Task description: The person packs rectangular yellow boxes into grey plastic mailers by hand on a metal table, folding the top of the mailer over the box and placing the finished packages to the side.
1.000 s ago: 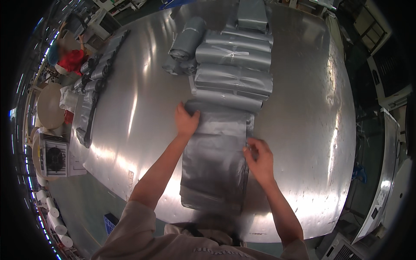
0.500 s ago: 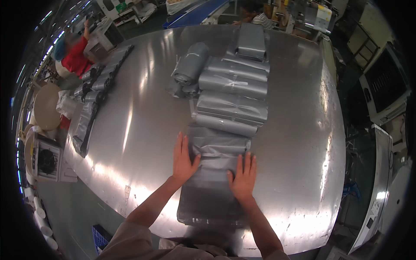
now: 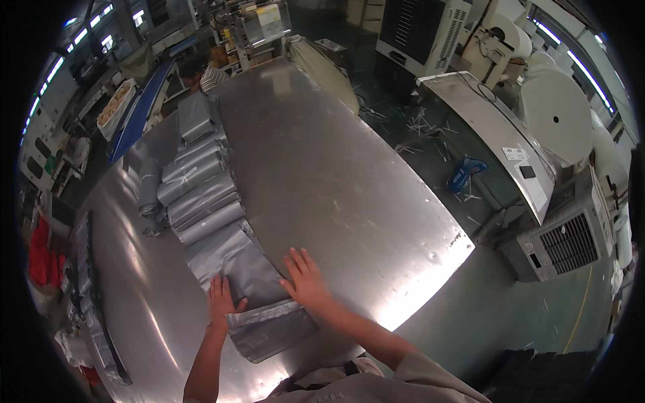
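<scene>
Here, the grey bag (image 3: 235, 269) is pressed flat between open left hand (image 3: 220, 301) at nine o'clock and right hand (image 3: 307, 281) at three; nothing is grasped.

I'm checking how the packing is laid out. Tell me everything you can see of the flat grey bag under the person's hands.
The flat grey bag looks like thin, glossy plastic film, creased and slightly wrinkled. It lies flat on the shiny metal table, its near end towards the person showing a lighter strip across it. Its far end meets a row of rolled or folded grey bags. The left hand presses flat on its left edge; the right hand lies palm down at its right edge, fingers spread.
</scene>
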Tool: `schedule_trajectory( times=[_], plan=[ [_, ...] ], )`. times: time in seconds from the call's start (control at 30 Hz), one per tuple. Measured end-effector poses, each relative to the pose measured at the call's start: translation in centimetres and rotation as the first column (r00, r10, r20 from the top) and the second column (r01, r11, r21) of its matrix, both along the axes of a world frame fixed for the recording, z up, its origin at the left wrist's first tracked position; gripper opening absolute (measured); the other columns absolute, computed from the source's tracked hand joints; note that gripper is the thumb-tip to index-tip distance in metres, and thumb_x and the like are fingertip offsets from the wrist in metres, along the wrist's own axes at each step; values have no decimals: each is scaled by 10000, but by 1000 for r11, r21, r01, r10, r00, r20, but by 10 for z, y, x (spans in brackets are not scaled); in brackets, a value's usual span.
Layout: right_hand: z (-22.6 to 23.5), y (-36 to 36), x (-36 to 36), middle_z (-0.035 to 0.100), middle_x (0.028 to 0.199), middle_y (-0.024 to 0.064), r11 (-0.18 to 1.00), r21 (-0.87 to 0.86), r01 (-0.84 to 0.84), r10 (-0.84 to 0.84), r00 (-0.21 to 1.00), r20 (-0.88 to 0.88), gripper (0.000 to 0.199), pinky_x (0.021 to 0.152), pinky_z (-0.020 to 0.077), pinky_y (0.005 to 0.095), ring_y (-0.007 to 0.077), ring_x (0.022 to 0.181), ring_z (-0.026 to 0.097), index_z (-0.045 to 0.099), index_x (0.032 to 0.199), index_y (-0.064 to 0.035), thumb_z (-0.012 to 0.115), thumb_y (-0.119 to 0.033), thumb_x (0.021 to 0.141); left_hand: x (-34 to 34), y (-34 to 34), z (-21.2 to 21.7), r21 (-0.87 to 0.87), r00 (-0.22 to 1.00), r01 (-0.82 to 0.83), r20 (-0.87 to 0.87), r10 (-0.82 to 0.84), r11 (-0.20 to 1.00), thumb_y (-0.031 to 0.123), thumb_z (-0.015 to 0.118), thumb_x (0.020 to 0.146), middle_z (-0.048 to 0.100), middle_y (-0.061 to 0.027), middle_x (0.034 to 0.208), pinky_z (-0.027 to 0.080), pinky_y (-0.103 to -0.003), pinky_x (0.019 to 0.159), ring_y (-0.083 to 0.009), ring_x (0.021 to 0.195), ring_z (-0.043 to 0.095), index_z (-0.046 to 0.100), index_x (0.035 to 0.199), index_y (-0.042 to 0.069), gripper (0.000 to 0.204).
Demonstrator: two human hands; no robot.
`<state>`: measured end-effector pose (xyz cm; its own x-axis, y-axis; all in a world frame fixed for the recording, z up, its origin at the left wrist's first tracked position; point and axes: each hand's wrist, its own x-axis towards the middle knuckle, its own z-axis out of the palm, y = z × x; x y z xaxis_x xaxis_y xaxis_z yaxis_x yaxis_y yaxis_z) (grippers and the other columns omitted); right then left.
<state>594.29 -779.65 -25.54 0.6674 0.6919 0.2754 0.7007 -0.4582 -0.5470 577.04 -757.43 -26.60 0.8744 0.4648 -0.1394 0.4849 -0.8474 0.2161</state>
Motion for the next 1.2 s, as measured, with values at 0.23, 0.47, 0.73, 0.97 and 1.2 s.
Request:
schedule_trajectory(
  times=[0.23,0.47,0.73,0.97,1.2],
  plan=[
    [0,-256,31,431,1331,235,870,-116,479,-471,877,89,550,1021,347,471,446,1244,378,492,1236,4,644,-290,798,5,-53,12,5,953,301,12,-301,954,401,718,706,234,-231,1463,245,-474,1083,-400,1357,219,351,1349,-30,858],
    [-7,-337,119,457,1317,199,855,-48,516,-504,850,155,523,1017,362,443,392,1254,393,522,1202,-14,672,-262,767,11,-39,24,-209,985,140,-66,-157,968,286,719,721,326,-269,1402,304,-445,1062,-419,1301,321,426,1294,-41,721],
    [-15,-360,167,446,1336,168,860,-42,508,-509,860,-25,498,1001,377,429,346,1263,395,539,1165,-14,672,-269,759,4,-152,-2,-91,995,57,-82,-64,994,230,732,706,277,-305,1397,297,-476,1058,-449,1281,317,328,1339,-60,804],
    [-16,-373,189,505,1281,160,869,58,492,-486,869,-93,486,945,417,430,338,1207,462,546,1142,12,676,-255,757,28,-177,2,-363,949,-155,-314,36,919,465,663,773,357,-317,1347,391,-493,955,-465,1158,436,340,1369,15,814],
    [-31,-355,174,476,1306,205,886,44,462,-461,887,-30,524,1016,351,490,379,1231,434,498,1200,23,685,-174,752,7,-208,33,-115,960,-175,-242,144,978,359,681,778,482,-232,1248,414,-425,954,-364,1125,500,415,1284,-27,690]
  ],
)
